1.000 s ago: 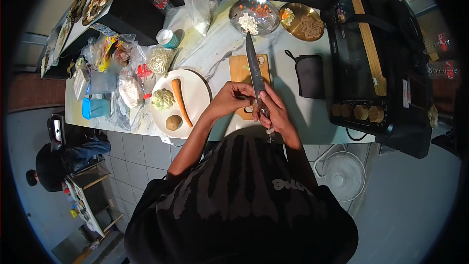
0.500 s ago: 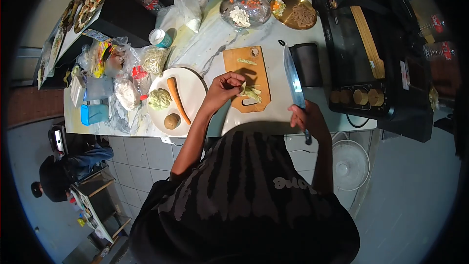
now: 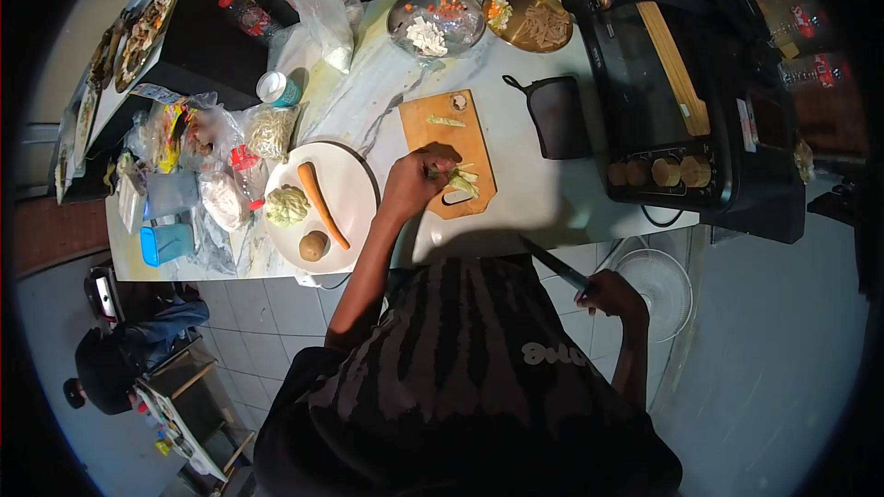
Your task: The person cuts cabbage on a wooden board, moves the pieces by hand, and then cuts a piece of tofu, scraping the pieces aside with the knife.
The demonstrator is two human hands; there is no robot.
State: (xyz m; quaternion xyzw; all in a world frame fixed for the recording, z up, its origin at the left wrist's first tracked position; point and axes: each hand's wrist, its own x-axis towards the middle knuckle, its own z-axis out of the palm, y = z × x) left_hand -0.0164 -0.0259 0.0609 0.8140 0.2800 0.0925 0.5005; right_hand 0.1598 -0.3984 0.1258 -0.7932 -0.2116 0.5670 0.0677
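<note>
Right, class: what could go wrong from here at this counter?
The right hand holds the knife out past the counter edge, low beside the body: it could nick the person. The left hand rests on the cut greens on the cutting board, so a careless next cut could catch fingers.

Bare bench [image 3: 552,207] lies open right of the cutting board [image 3: 437,140] and in front of the black pouch [image 3: 557,115]; a narrow strip runs between them. Obstacles: plate [image 3: 354,189] at left with bags [image 3: 212,156] beyond, two bowls [image 3: 398,14] behind, oven [image 3: 635,101] at right, and the left hand [image 3: 414,186] gripping greens [image 3: 463,184] on the board's near end.
</note>
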